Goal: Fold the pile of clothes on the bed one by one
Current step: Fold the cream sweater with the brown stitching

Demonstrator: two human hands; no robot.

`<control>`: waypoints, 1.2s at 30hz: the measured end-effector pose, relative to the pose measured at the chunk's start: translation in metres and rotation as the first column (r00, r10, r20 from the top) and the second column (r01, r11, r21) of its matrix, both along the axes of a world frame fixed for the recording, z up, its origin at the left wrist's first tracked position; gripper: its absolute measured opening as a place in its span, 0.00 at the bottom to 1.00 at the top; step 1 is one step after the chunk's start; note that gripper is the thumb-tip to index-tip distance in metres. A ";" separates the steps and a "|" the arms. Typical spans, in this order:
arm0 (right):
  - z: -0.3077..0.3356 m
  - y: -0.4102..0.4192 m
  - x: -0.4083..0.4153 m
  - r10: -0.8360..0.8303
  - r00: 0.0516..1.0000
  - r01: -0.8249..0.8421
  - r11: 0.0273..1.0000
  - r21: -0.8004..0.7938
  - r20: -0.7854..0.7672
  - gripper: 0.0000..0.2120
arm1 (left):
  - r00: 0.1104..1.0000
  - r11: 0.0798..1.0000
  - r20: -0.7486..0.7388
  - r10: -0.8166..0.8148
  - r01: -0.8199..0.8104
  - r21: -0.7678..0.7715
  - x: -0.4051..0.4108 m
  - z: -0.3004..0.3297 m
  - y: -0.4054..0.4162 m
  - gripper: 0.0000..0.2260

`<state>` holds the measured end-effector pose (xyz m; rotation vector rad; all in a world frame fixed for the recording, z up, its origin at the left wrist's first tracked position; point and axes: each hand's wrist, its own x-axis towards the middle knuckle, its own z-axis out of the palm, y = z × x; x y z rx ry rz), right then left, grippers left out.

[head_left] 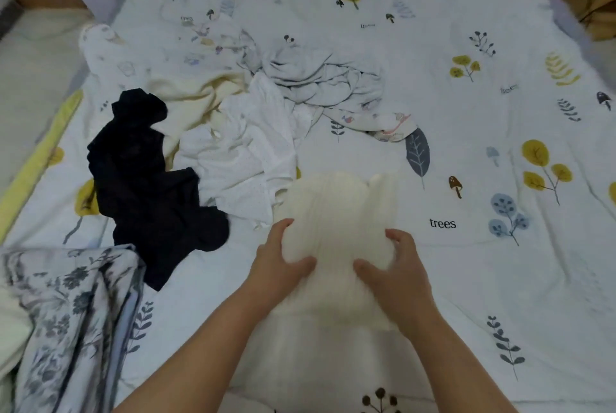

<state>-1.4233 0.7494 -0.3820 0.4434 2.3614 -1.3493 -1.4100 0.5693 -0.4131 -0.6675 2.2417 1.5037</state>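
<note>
Both hands are on a cream ribbed knit garment (336, 232), bunched up and lifted off the bed sheet (500, 279) around 6 o'clock. Left hand (278, 262) and right hand (396, 269) grip its sides with curled fingers. Unfolded pile (253, 119) sits at 11 o'clock.

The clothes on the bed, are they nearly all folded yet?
Not nearly. No finished folded stack shows on the bed sheet. Right now the left hand and right hand grip a cream ribbed garment, which looks partly folded. Still waiting in a rumpled heap: the black garment, a white dotted garment, a pale yellow one and a light grey one.
</note>
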 end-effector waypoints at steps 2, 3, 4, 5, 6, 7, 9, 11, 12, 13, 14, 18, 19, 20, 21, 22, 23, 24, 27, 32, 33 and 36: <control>0.019 0.001 0.009 0.018 1.000 -0.018 1.000 -0.009 -0.021 0.31 | 1.000 1.000 -0.016 0.019 -0.019 0.023 0.010 0.020 0.000 0.27; 0.029 0.002 0.013 0.021 0.999 -0.021 1.000 -0.015 -0.034 0.31 | 0.999 0.999 -0.025 0.031 -0.031 0.026 0.015 0.029 -0.001 0.27; 0.040 0.002 0.017 0.023 0.998 -0.024 0.999 -0.021 -0.051 0.31 | 0.998 0.999 -0.035 0.042 -0.041 0.027 0.020 0.040 -0.001 0.26; 0.052 0.002 0.021 0.030 0.997 -0.032 0.999 -0.028 -0.072 0.30 | 0.997 0.998 -0.049 0.053 -0.052 0.029 0.025 0.052 -0.002 0.26; 0.064 0.001 0.023 0.041 0.995 -0.044 0.999 -0.032 -0.092 0.30 | 0.996 0.998 -0.068 0.061 -0.059 0.032 0.029 0.064 -0.003 0.26; 0.075 -0.001 0.025 0.054 0.992 -0.059 0.998 -0.039 -0.111 0.29 | 0.994 0.997 -0.087 0.073 -0.070 0.034 0.033 0.077 -0.004 0.26; 0.096 -0.005 0.029 0.072 0.987 -0.082 0.995 -0.064 -0.146 0.28 | 0.988 0.995 -0.120 0.095 -0.093 0.020 0.039 0.101 -0.009 0.27; 0.118 -0.011 0.033 0.083 0.981 -0.101 0.991 -0.093 -0.177 0.27 | 0.980 0.993 -0.156 0.120 -0.121 0.006 0.045 0.124 -0.016 0.27; 0.129 -0.016 0.034 0.089 0.978 -0.110 0.989 -0.104 -0.189 0.27 | 0.976 0.991 -0.171 0.133 -0.135 0.000 0.048 0.134 -0.020 0.27; 0.139 -0.021 0.036 0.096 0.975 -0.120 0.986 -0.112 -0.202 0.28 | 0.971 0.989 -0.188 0.148 -0.151 -0.002 0.051 0.144 -0.025 0.27; 0.148 -0.026 0.038 0.103 0.970 -0.132 0.984 -0.121 -0.219 0.28 | 0.964 0.986 -0.209 0.162 -0.165 0.000 0.055 0.154 -0.030 0.27; 0.181 -0.054 0.050 0.139 0.953 -0.188 0.969 -0.162 -0.271 0.26 | 0.940 0.976 -0.269 0.211 -0.216 0.011 0.074 0.191 -0.057 0.26; 0.188 -0.063 0.054 0.151 0.948 -0.206 0.962 -0.178 -0.281 0.25 | 0.933 0.974 -0.284 0.220 -0.227 0.010 0.081 0.198 -0.066 0.26; 0.194 -0.072 0.058 0.165 0.941 -0.227 0.955 -0.192 -0.295 0.25 | 0.928 0.972 -0.296 0.228 -0.237 0.006 0.088 0.204 -0.075 0.26; 0.199 -0.082 0.064 0.179 0.934 -0.248 0.948 -0.199 -0.308 0.25 | 0.923 0.969 -0.304 0.234 -0.246 0.000 0.097 0.210 -0.086 0.27; 0.203 -0.091 0.069 0.191 0.928 -0.263 0.943 -0.202 -0.319 0.25 | 0.921 0.967 -0.308 0.238 -0.254 -0.010 0.104 0.214 -0.094 0.27; 0.206 -0.104 0.075 0.204 0.924 -0.278 0.939 -0.203 -0.323 0.25 | 0.915 0.964 -0.318 0.247 -0.266 -0.016 0.114 0.219 -0.106 0.27; 0.209 -0.119 0.083 0.216 0.920 -0.292 0.934 -0.204 -0.325 0.25 | 0.910 0.961 -0.328 0.256 -0.277 -0.021 0.125 0.224 -0.120 0.27; 0.212 -0.161 0.107 0.254 0.906 -0.340 0.912 -0.228 -0.338 0.25 | 0.898 0.949 -0.339 0.281 -0.312 -0.041 0.156 0.235 -0.159 0.28; 0.207 -0.236 0.154 0.305 0.895 -0.397 0.876 -0.273 -0.324 0.26 | 0.901 0.927 -0.291 0.322 -0.362 -0.095 0.213 0.235 -0.233 0.28; 0.203 -0.251 0.163 0.313 0.893 -0.407 0.869 -0.282 -0.323 0.26 | 0.903 0.923 -0.281 0.327 -0.368 -0.110 0.223 0.234 -0.246 0.28; 0.186 -0.294 0.188 0.329 0.893 -0.420 0.856 -0.303 -0.308 0.25 | 0.899 0.914 -0.283 0.335 -0.383 -0.134 0.250 0.228 -0.284 0.28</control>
